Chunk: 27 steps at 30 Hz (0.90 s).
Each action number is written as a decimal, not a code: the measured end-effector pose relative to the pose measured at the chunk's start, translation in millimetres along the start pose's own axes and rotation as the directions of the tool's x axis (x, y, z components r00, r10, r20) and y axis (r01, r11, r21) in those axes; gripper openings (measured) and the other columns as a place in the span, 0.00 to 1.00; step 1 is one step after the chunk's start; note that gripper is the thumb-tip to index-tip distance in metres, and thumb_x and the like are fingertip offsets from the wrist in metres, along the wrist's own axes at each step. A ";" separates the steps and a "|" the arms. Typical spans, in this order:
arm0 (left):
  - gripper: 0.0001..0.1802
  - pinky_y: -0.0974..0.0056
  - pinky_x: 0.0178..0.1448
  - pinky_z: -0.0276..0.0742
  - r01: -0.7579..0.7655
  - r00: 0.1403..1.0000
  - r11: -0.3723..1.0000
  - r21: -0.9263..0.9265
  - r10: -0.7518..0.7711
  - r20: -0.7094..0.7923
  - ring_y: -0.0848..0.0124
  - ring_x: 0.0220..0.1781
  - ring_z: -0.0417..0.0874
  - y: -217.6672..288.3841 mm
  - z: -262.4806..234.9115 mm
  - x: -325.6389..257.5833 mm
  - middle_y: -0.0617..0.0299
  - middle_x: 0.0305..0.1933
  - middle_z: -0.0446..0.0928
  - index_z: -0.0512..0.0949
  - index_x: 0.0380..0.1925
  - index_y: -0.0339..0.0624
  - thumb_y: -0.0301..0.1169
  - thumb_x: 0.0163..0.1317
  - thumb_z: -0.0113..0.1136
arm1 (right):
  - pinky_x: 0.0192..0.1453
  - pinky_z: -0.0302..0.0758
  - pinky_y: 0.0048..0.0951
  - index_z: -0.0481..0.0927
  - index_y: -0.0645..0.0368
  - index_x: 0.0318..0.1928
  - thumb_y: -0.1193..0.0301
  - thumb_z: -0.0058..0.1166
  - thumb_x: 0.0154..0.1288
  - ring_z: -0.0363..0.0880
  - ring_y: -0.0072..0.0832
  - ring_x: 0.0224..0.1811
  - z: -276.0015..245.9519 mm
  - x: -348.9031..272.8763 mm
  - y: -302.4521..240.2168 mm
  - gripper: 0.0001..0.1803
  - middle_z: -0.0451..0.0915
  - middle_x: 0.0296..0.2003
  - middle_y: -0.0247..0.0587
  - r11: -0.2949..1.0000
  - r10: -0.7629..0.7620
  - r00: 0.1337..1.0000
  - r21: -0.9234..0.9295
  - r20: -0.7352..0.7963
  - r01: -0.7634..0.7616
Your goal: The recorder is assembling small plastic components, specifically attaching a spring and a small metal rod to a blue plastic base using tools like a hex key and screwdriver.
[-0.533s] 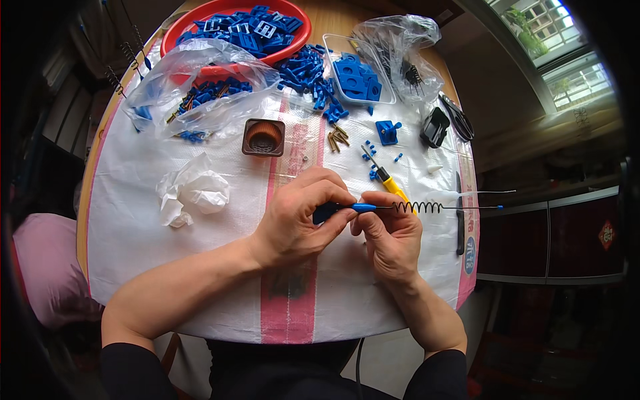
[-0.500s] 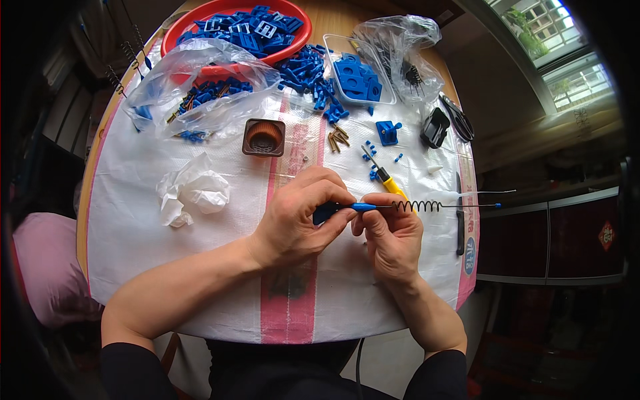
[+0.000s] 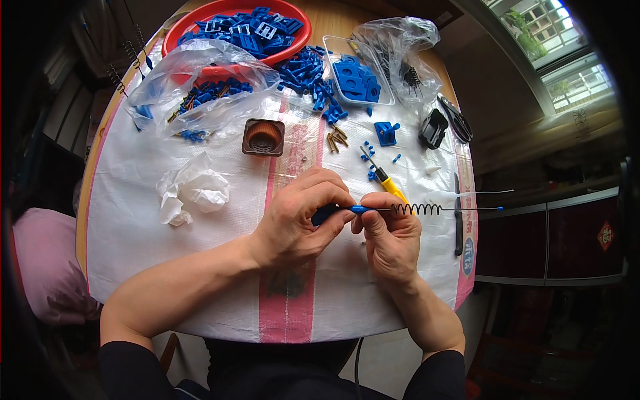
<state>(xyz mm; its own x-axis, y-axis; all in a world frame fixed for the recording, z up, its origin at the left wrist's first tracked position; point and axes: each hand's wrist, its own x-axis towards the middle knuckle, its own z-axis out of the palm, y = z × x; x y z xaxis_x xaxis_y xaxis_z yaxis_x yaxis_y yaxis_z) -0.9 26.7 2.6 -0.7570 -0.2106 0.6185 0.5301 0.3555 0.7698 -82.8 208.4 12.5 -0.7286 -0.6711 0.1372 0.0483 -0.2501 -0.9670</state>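
Above the middle of the table, my left hand [image 3: 300, 217] pinches a blue plastic piece [image 3: 323, 215] between thumb and fingers. Most of that piece is hidden in the grip; its narrow blue end [image 3: 359, 209] points right. Beside it, my right hand [image 3: 393, 237] is closed on a black coiled spring wire [image 3: 417, 209], close to the blue end. The wire runs out straight to the right and carries a small blue tip. My fingers cover the spot where wire and blue piece come together. Just behind the right hand lies a yellow-handled screwdriver [image 3: 395, 190].
A red basin [image 3: 308, 33] of blue parts stands far left, by a plastic bag [image 3: 143, 93]. Farther right are a clear tub [image 3: 385, 100], loose blue parts [image 3: 308, 70] and brass pins [image 3: 335, 140]. A brown cup [image 3: 263, 155], crumpled tissue [image 3: 193, 190] and knife [image 3: 459, 233] lie nearer.
My right fingers have shifted slightly left and cover more of the narrow blue end. The wire's tip sits a little lower. My left hand has barely moved.
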 end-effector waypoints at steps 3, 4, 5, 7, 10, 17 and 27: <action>0.13 0.57 0.53 0.81 0.029 1.000 1.000 0.013 -0.029 0.009 0.57 0.50 0.85 2.7 0.7 -0.3 0.53 0.44 0.82 0.84 0.43 0.37 0.19 0.58 0.72 | 0.46 0.78 0.22 0.83 0.64 0.51 0.72 0.65 0.75 0.81 0.18 0.38 1.3 -0.9 -0.8 0.10 0.85 0.39 0.34 1.000 -0.005 1.000 -0.021 -0.028 0.005; 0.13 0.57 0.53 0.81 0.035 0.999 0.999 0.020 -0.035 0.003 0.57 0.50 0.85 5.5 1.1 0.3 0.52 0.44 0.83 0.84 0.43 0.37 0.19 0.58 0.72 | 0.46 0.78 0.22 0.83 0.64 0.51 0.73 0.65 0.75 0.81 0.18 0.39 3.0 -0.8 -1.3 0.10 0.85 0.39 0.33 0.999 -0.024 0.999 -0.027 -0.034 0.023; 0.13 0.57 0.53 0.81 0.042 0.999 0.999 0.027 -0.042 -0.004 0.57 0.50 0.85 7.1 1.6 0.5 0.52 0.44 0.83 0.84 0.44 0.36 0.19 0.58 0.73 | 0.46 0.78 0.21 0.84 0.63 0.51 0.73 0.65 0.75 0.80 0.18 0.39 5.1 -0.8 -1.9 0.09 0.85 0.40 0.33 0.999 -0.043 0.998 -0.032 -0.040 0.042; 0.13 0.57 0.52 0.82 0.026 1.000 0.999 0.033 -0.026 -0.006 0.56 0.49 0.85 6.2 2.7 0.1 0.53 0.42 0.84 0.85 0.43 0.36 0.20 0.57 0.73 | 0.46 0.77 0.21 0.84 0.63 0.51 0.74 0.66 0.75 0.80 0.18 0.39 5.8 -0.7 -1.3 0.09 0.85 0.40 0.33 0.997 -0.066 0.997 -0.047 -0.044 0.064; 0.11 0.57 0.51 0.82 0.021 0.999 0.999 0.034 -0.020 -0.028 0.56 0.48 0.86 6.0 4.1 0.5 0.54 0.39 0.85 0.86 0.41 0.36 0.20 0.57 0.73 | 0.46 0.78 0.21 0.85 0.63 0.51 0.75 0.66 0.74 0.80 0.18 0.39 4.6 -0.6 0.8 0.09 0.85 0.42 0.33 0.995 -0.077 0.996 -0.068 -0.046 0.073; 0.08 0.58 0.52 0.82 0.065 0.996 0.998 0.000 -0.065 -0.055 0.58 0.48 0.86 5.5 3.6 0.7 0.55 0.38 0.86 0.87 0.38 0.37 0.19 0.57 0.73 | 0.46 0.78 0.22 0.85 0.64 0.51 0.77 0.66 0.74 0.80 0.18 0.40 6.6 0.6 0.7 0.08 0.85 0.43 0.35 0.990 -0.103 0.994 -0.097 -0.044 0.098; 0.10 0.57 0.54 0.81 0.080 0.996 0.997 -0.002 -0.080 -0.033 0.57 0.50 0.85 6.2 2.4 0.6 0.56 0.37 0.86 0.88 0.40 0.38 0.20 0.58 0.73 | 0.44 0.77 0.21 0.84 0.64 0.51 0.76 0.65 0.75 0.79 0.17 0.37 8.6 0.5 -0.9 0.08 0.84 0.39 0.33 0.992 -0.095 0.993 -0.083 -0.065 0.090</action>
<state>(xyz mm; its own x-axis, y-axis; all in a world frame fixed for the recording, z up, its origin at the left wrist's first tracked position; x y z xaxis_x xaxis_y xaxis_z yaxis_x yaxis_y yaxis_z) 1.0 30.9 7.3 -0.7841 -0.2683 0.5596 0.4684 0.3357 0.8172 -77.3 202.3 15.3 -0.7725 -0.5977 0.2145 -0.0744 -0.2502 -0.9653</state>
